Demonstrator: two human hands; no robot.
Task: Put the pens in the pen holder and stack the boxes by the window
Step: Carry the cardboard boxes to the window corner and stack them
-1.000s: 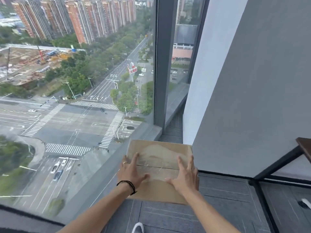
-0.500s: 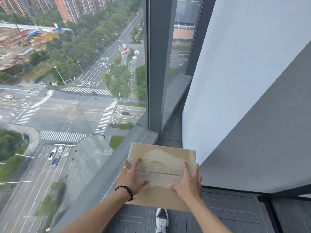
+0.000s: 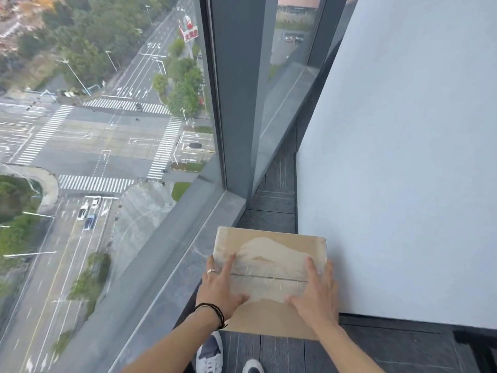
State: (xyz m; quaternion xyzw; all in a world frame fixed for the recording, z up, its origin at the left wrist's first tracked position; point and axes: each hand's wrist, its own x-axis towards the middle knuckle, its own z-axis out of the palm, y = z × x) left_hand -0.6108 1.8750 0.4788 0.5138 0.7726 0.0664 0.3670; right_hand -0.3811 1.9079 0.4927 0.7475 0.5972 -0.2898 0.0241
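Head view: cardboard box (image 3: 269, 265) between the window sill (image 3: 188, 254) and the white wall (image 3: 403, 157), left hand (image 3: 220, 289) and right hand (image 3: 314, 297) flat on its top with straight, spread fingers (image 3: 228, 267); its underside and support are hidden, both shoes (image 3: 211, 354) cut off.

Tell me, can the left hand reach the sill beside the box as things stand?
Probably yes. The left hand lies flat on the box, close to the sill, and nothing stands between them.
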